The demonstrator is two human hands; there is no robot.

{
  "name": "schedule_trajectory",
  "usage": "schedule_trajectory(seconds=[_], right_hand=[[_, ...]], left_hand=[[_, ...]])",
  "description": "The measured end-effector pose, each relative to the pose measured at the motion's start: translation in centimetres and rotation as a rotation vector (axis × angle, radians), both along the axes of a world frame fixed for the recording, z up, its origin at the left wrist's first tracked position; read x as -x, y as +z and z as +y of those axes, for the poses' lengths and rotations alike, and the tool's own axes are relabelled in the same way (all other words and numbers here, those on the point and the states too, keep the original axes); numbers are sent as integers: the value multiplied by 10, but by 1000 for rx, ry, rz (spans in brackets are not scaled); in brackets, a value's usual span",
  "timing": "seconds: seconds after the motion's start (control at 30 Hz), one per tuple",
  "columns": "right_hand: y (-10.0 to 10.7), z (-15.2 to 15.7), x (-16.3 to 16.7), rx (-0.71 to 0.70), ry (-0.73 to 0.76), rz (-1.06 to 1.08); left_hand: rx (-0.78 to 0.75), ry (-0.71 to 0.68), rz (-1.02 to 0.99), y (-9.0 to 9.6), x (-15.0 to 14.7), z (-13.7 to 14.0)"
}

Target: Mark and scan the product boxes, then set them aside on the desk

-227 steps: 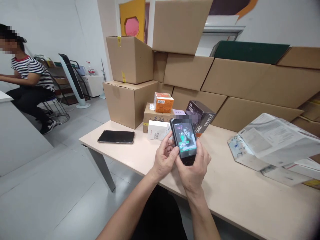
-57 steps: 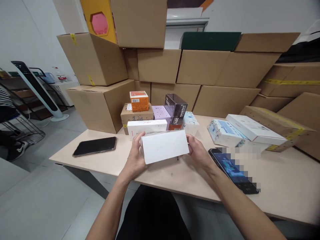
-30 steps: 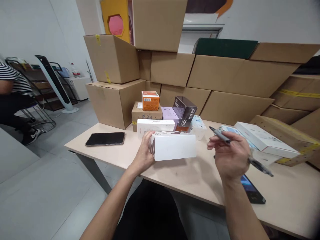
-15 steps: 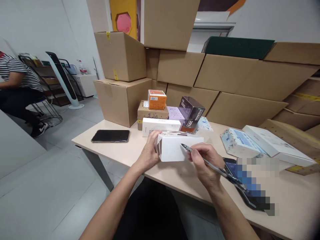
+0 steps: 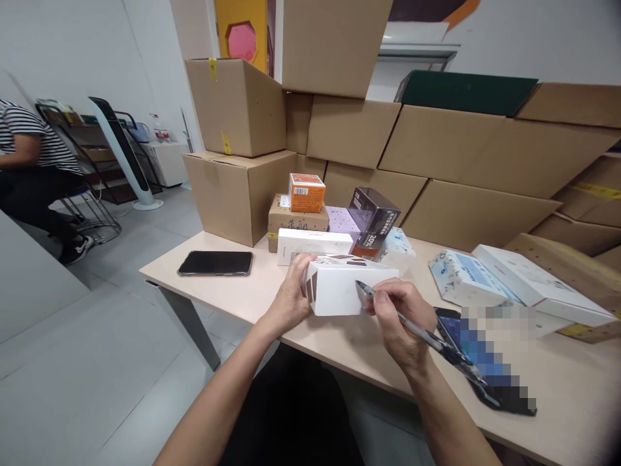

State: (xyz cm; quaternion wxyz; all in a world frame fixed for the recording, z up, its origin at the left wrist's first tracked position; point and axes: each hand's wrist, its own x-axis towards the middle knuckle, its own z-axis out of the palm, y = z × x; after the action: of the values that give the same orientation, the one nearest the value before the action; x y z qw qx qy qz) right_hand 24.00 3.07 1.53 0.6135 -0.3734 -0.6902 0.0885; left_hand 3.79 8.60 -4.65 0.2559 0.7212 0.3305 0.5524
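Observation:
My left hand [image 5: 292, 294] grips the left end of a white box [image 5: 337, 294] with brown stripes on its side and top. The box is tilted so that a plain white face points toward me. In my right hand [image 5: 400, 317] is a pen [image 5: 417, 331], pinched between thumb and fingers. Its dark tip is at the white face, close to the middle; whether it touches cannot be made out. Behind the box stands a slim white carton [image 5: 315, 243]. To the right of my right hand lies a dark device [image 5: 451, 323], partly blurred out.
A black phone [image 5: 215, 263] lies on the table's [image 5: 228, 294] left part. Behind are an orange box [image 5: 307, 194], a lilac box [image 5: 342, 222] and a dark box [image 5: 373, 217]. Tissue packs [image 5: 468, 278] lie right. Large cartons [image 5: 223, 194] wall the back. A seated person [image 5: 33, 145] is far left.
The view has shifted very slightly. My left hand still holds the box, and the pen tip stays at nearly the same place on its white face.

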Motion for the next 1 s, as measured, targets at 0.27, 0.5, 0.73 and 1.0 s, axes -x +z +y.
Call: schedule_trajectory(seconds=[0.27,0.5,0.73,1.0], right_hand=[[-1,1,0,58,46,53],[4,8,-25,14,-15,586],[-24,30,-92,321,-350,-510],[-49,55,-81,497,-409,-1026]], left_hand=[[1,19,15,0,-1,1],[-2,23,45,2,1,0],[5,28,71,5,1,-3],[-35,43,89,8,1,-4]])
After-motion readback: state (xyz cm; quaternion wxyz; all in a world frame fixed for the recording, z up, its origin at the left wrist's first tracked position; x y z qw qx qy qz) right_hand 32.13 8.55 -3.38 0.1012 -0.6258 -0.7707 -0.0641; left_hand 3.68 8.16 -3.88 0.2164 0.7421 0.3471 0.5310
